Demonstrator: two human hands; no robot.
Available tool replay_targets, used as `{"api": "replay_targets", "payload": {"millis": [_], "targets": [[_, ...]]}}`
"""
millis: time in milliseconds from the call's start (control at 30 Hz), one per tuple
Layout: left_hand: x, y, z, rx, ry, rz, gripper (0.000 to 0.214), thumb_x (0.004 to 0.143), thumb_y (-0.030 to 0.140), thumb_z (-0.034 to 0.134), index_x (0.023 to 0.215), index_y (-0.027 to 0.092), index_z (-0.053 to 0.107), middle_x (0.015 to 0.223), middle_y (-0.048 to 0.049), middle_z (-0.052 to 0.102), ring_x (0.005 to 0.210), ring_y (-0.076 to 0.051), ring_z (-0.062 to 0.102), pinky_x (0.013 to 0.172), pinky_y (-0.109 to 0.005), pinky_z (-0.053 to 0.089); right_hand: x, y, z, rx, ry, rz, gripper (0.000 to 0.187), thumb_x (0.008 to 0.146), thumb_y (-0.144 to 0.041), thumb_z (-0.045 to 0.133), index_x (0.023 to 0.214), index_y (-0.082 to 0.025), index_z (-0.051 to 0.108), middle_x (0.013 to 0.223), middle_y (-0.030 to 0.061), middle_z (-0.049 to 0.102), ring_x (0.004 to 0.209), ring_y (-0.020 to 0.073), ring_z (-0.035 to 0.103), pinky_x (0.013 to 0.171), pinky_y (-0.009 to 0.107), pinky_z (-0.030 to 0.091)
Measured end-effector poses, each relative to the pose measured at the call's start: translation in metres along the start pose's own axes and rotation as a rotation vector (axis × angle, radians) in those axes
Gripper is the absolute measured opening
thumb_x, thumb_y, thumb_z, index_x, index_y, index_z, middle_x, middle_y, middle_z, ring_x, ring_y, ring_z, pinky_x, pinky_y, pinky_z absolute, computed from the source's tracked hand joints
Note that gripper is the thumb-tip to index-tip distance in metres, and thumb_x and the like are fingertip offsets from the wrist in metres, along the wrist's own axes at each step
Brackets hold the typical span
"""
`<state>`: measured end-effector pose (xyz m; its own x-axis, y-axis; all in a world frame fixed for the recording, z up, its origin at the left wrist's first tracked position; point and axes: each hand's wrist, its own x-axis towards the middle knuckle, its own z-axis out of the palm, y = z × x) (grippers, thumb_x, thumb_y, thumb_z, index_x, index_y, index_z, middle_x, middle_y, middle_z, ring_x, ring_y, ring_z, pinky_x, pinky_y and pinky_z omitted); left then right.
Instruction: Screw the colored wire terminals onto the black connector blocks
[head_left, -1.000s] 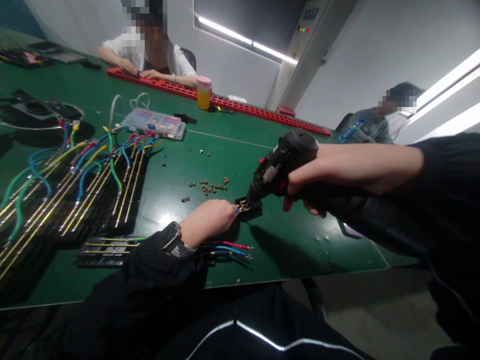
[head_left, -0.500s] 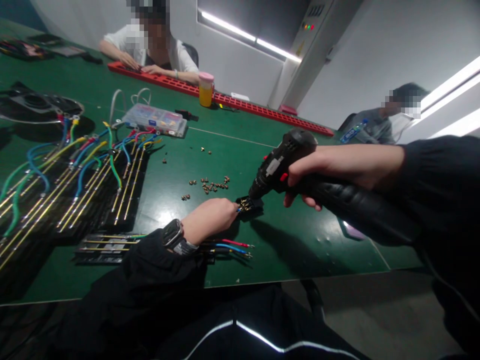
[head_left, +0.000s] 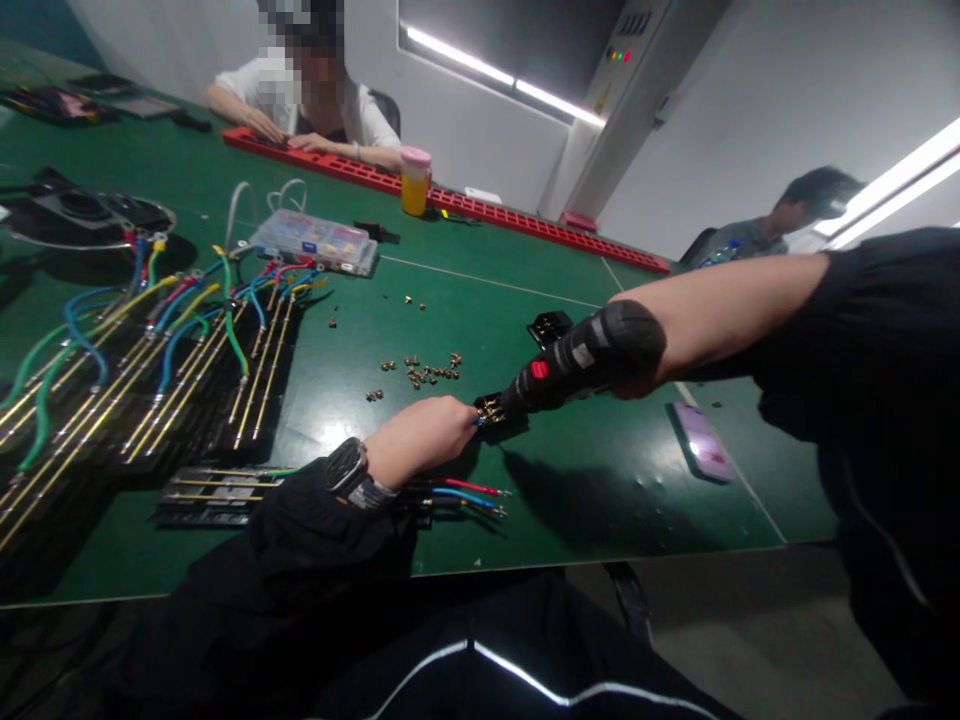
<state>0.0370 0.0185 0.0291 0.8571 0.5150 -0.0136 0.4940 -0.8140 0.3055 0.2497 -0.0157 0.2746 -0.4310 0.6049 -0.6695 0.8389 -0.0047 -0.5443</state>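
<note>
At frame centre, a black connector (head_left: 501,413) is pinched against the table (head_left: 600,490) by the left hand (head_left: 420,435). A drill (head_left: 577,360) is set on it, apparently gripped by the mostly hidden right hand (head_left: 639,386).

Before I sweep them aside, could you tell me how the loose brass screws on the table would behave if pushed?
The brass screws look tiny and light, so they would probably scatter. Being rounded, some may roll across the smooth, glossy green table.
</note>
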Motion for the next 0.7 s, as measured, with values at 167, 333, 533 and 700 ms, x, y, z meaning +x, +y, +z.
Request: {"api": "replay_targets", "payload": {"millis": [167, 333, 533, 700], "targets": [[0.0, -0.001, 0.002, 0.007, 0.004, -0.003, 0.036, 0.105, 0.033, 0.043, 0.099, 0.017, 0.074, 0.085, -0.0121, 0.076, 0.075, -0.024, 0.074, 0.064, -0.029, 0.048, 0.002, 0.001, 0.002, 0.017, -0.02, 0.019, 0.01, 0.08, -0.01, 0.073, 0.089, -0.011, 0.07, 0.081, -0.0034, 0.068, 0.069, 0.0082, 0.062, 0.063, 0.011, 0.053], [0.0, 0.001, 0.0, 0.012, 0.0, 0.005, 0.036, 0.105, 0.033, 0.043, 0.103, 0.016, 0.074, 0.088, -0.0132, 0.076, 0.078, -0.024, 0.074, 0.068, -0.03, 0.051, 0.007, -0.001, 0.022, 0.45, 0.17, 0.266, 0.027, 0.084, -0.023, 0.067, 0.11, -0.014, 0.065, 0.095, 0.0109, 0.076, 0.06, 0.0183, 0.07, 0.055, 0.029, 0.063], [-0.001, 0.003, 0.001, 0.0, -0.012, -0.043, 0.035, 0.104, 0.03, 0.043, 0.101, 0.015, 0.074, 0.087, -0.014, 0.076, 0.077, -0.025, 0.075, 0.068, -0.031, 0.052, 0.015, -0.002, 0.025, 0.693, 0.275, 0.449, 0.017, 0.092, -0.024, 0.057, 0.101, -0.012, 0.066, 0.096, 0.0174, 0.078, 0.056, 0.0143, 0.067, 0.054, 0.024, 0.062], [-0.002, 0.003, 0.0, -0.012, -0.017, -0.078, 0.04, 0.104, 0.035, 0.044, 0.095, 0.012, 0.076, 0.083, -0.0158, 0.074, 0.073, -0.025, 0.074, 0.065, -0.031, 0.052, 0.012, 0.003, 0.025, 0.696, 0.319, 0.439, 0.016, 0.09, -0.022, 0.061, 0.103, -0.013, 0.066, 0.092, 0.0149, 0.079, 0.053, 0.0135, 0.064, 0.052, 0.024, 0.06]]}}
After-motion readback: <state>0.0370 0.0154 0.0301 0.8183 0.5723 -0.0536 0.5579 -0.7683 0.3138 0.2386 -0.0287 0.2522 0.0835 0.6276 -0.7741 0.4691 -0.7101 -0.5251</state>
